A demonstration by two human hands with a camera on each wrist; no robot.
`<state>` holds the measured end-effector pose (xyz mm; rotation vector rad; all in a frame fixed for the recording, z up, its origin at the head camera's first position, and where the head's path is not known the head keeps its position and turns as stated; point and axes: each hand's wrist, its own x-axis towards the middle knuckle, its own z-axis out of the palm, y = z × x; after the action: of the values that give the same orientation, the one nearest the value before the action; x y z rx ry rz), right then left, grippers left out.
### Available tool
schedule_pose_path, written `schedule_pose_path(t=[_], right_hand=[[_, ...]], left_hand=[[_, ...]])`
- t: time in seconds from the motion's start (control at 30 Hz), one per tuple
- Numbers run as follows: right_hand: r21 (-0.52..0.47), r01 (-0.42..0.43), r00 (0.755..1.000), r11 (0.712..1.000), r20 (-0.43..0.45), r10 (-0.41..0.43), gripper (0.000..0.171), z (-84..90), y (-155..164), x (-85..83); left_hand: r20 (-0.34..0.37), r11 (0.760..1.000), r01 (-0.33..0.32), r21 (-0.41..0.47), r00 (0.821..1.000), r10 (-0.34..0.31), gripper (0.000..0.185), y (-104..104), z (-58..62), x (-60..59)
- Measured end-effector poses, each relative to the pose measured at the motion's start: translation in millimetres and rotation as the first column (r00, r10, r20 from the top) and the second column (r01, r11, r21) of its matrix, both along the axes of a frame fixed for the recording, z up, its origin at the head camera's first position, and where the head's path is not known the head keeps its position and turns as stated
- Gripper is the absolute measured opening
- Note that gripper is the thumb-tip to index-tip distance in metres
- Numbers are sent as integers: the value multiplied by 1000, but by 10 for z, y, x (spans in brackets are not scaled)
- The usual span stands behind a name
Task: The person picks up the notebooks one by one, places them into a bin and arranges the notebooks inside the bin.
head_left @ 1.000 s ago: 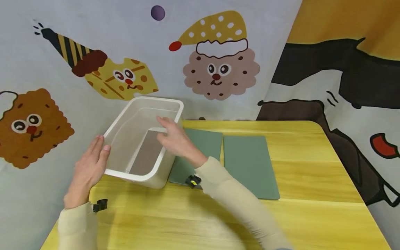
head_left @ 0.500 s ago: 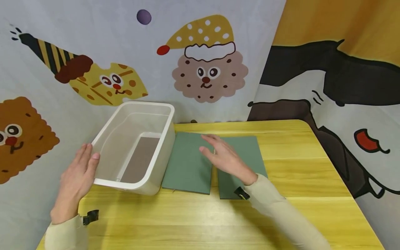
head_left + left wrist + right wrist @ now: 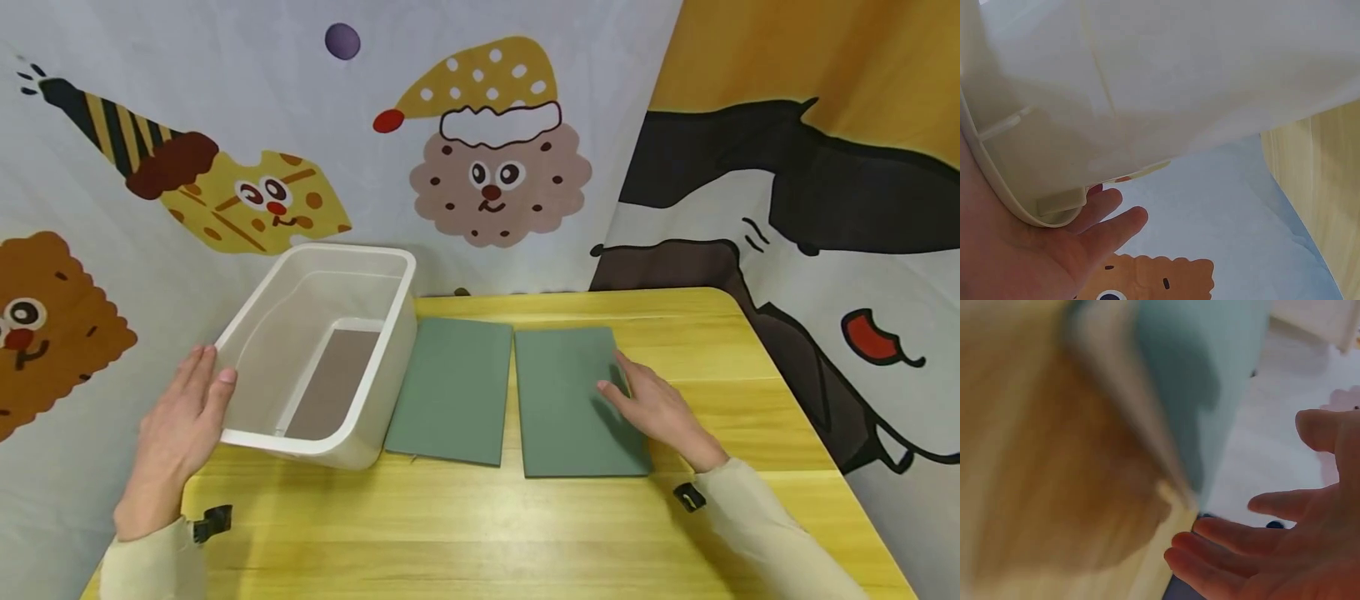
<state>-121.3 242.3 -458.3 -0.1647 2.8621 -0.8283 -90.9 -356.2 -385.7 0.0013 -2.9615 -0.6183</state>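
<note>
1. The right hand (image 3: pixel 660 408) has crossed the table: a second ago it was over the bin (image 3: pixel 318 358), half a second ago above the gap between the two green sheets, and now it lies at the right edge of the right sheet (image 3: pixel 570 400)
2. Its fingers are straight and loosely spread, tips on or just over the sheet's edge; the right wrist view is too blurred to say whether they press it, and they grip nothing
3. The left hand (image 3: pixel 180 433) has kept its place, flat against the bin's near-left wall with fingers straight; the left wrist view shows the palm under the rim (image 3: pixel 997 187), nothing curled round it
4. The bin stands on the table's (image 3: pixel 480 533) left end and has scarcely shifted; a brown panel (image 3: pixel 333 383) lies on its floor
5. The left sheet (image 3: pixel 453 387) lies just beside the bin, the right sheet just beside that, a narrow strip of table between them; neither has been lifted
6. Judged from this, the right hand has left the bin and turned to the outer sheet, while the left steadies the bin; both sheets are outside it
</note>
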Motion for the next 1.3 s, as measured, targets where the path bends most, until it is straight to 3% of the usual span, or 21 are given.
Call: schedule_pose_path(t=[0.1, 0.3, 0.5, 0.63, 0.73, 0.87, 1.0, 1.1, 1.2, 1.3], right_hand=[[40, 17, 1000, 999, 5, -17, 81, -77, 21, 55], [24, 45, 999, 999, 26, -45, 81, -138, -168, 75], [-98, 102, 985, 990, 151, -87, 86, -74, -202, 33], [-232, 153, 970, 961, 223, -101, 87, -38, -142, 3], [-361, 233, 950, 903, 284, -131, 85, -23, -81, -20], [-521, 365, 904, 772, 397, -159, 85, -22, 4, -57], [-614, 450, 863, 649, 486, -138, 88, -44, 76, -88], [-655, 462, 858, 598, 501, -114, 87, -59, 105, -107], [-680, 404, 888, 612, 453, -83, 87, -52, 106, -110], [-652, 277, 942, 706, 330, -65, 85, -19, 76, -87]], left_hand=[[4, 1000, 4, 5, 1000, -4, 70, -17, 13, -4], [1, 1000, 21, 15, 1000, -21, 70, -24, 25, -20], [1, 999, 30, 25, 1000, -31, 70, -15, 34, -17], [14, 999, 30, 37, 999, -30, 71, -6, 48, -10], [19, 999, 26, 41, 999, -27, 72, 8, 52, -1], [14, 999, 26, 44, 1000, -27, 73, 31, 60, -4], [12, 999, 29, 42, 1000, -29, 73, 33, 73, -18], [15, 999, 25, 36, 1000, -26, 73, 20, 75, -15], [20, 999, 21, 32, 1000, -22, 74, 13, 74, -3], [19, 999, 23, 38, 1000, -23, 73, 12, 75, 8]])
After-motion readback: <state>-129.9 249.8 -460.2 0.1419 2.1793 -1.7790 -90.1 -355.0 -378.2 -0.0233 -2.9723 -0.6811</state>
